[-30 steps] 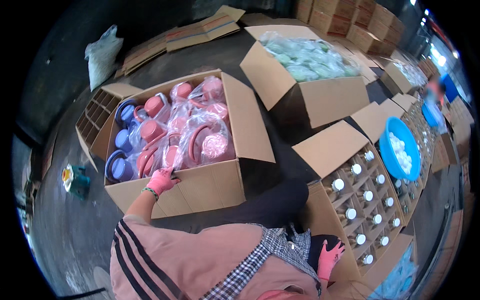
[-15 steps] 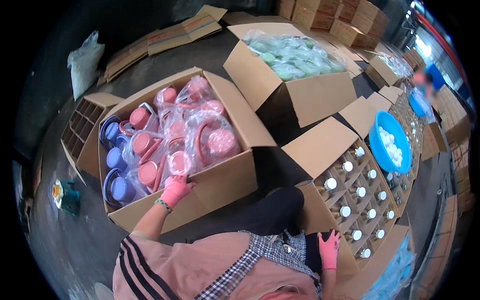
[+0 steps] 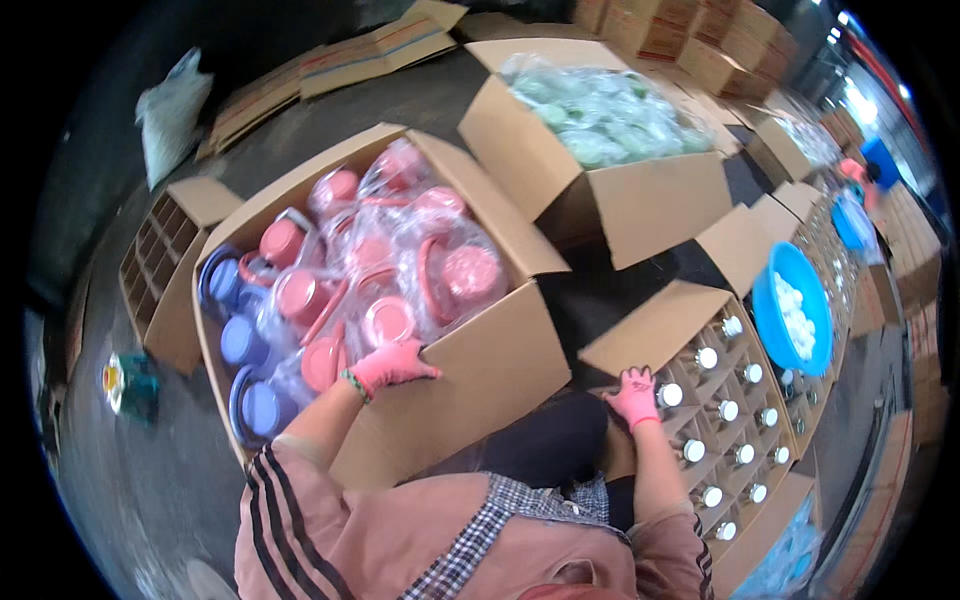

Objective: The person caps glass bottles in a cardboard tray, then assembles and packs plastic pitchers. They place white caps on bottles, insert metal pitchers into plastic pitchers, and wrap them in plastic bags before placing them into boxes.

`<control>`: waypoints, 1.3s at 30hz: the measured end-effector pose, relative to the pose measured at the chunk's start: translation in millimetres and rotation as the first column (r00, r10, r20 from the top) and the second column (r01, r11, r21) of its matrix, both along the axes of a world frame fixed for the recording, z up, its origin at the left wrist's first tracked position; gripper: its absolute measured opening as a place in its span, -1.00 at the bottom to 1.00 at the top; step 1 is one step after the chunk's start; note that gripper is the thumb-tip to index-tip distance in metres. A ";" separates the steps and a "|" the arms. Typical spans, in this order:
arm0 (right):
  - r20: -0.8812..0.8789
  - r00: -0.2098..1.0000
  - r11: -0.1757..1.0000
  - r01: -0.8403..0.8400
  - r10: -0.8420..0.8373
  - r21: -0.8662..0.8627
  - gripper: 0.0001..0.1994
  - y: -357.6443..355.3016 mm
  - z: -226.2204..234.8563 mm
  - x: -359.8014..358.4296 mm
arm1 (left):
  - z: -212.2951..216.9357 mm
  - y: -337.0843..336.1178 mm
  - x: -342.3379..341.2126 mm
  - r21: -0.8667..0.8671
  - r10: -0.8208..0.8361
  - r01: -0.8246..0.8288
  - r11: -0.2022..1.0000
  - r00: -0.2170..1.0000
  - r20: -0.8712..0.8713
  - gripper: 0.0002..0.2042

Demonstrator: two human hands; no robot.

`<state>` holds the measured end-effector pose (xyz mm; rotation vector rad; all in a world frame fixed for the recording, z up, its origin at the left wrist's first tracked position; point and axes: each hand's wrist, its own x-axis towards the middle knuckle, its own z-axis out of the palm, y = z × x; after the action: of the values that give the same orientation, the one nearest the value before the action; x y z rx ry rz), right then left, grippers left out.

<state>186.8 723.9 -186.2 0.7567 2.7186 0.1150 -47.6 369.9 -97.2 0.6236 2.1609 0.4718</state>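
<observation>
My left hand (image 3: 392,367), in a pink glove, is hooked over the near rim of a large cardboard box (image 3: 470,385), thumb apart from the fingers. Part of its grip is hidden behind the rim. Inside the box, pink plastic containers with handles (image 3: 388,320) lie in clear bags beside several purple ones (image 3: 245,340). To the right, my right hand (image 3: 634,398), also pink-gloved, rests with fingers spread at the corner of a divided carton (image 3: 655,325), by its raised flap. White-capped bottles (image 3: 727,411) stand in that carton's compartments.
A blue basin (image 3: 820,345) of small white items sits on the cartons to the right. Beyond the large box stands an open box of bagged green pieces (image 3: 590,115). An empty divided carton (image 3: 165,255) and a teal container (image 3: 135,388) stand left. Another person (image 3: 858,175) is far right.
My right hand has moved up from near my lap to the bottle carton's corner, and its flap looks more tilted. My left hand and the large box's near side have shifted right.
</observation>
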 end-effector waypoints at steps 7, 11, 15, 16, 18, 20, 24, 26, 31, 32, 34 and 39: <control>-0.028 0.997 0.997 -0.067 0.066 -0.044 -0.54 4.3 -22.2 -9.8 | -27.6 1.6 28.4 0.009 -0.030 0.034 0.999 0.966 -0.259 -0.59; -0.066 0.994 0.995 -0.095 0.093 -0.040 -0.57 6.3 -28.5 -4.2 | -28.4 17.8 51.9 -0.075 -0.179 0.165 0.983 0.949 -0.258 -0.60; -0.056 0.995 0.993 -0.092 0.088 -0.068 -0.54 2.7 -14.7 -0.1 | 3.7 47.6 52.8 -0.224 -0.413 0.369 0.902 0.889 -0.199 -0.57; -0.066 0.994 0.993 -0.088 0.084 -0.073 -0.54 2.6 -12.1 2.4 | 19.8 58.7 47.3 -0.278 -0.520 0.463 0.842 0.832 -0.191 -0.57; -0.112 0.991 0.992 -0.084 0.073 -0.097 -0.53 4.5 -10.8 9.3 | 63.1 100.6 37.3 -0.146 -0.556 0.536 0.831 0.801 -0.221 -0.57; -0.167 0.984 0.989 -0.079 0.058 -0.123 -0.55 6.8 -11.3 11.9 | 83.7 152.2 16.1 0.231 -0.381 0.480 0.846 0.849 -0.366 -0.58; -0.265 0.961 0.978 -0.130 0.084 -0.162 -0.61 6.1 -8.5 4.3 | 45.8 254.1 -71.0 0.383 0.024 0.429 0.818 0.640 -0.768 -0.53; -0.241 0.965 0.977 -0.140 0.099 -0.160 -0.62 6.6 -3.1 0.4 | 5.8 299.9 -122.2 0.426 0.166 0.283 0.859 0.633 -0.756 -0.41; -0.244 0.968 0.968 -0.121 0.066 -0.218 -0.55 9.1 3.5 2.8 | 2.2 407.3 -177.2 0.206 0.069 0.198 0.958 0.540 -0.839 -0.40; -0.236 0.969 0.964 -0.126 0.070 -0.232 -0.53 10.1 6.7 2.5 | -3.3 422.9 -183.2 0.204 0.079 0.182 0.962 0.528 -0.846 -0.39; -0.201 0.977 0.959 -0.127 0.076 -0.255 -0.52 15.0 20.7 2.6 | -12.8 450.2 -201.9 0.102 -0.019 0.133 0.986 0.695 -0.719 -0.34; -0.489 0.869 0.987 0.005 0.075 0.161 -0.53 170.2 54.9 -40.0 | -33.5 479.8 -204.7 -0.152 -0.189 0.117 0.981 0.723 -0.664 -0.45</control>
<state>146.8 894.1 -131.2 0.8816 3.2440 0.1666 -252.3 849.8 -130.6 1.0308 2.7631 0.0218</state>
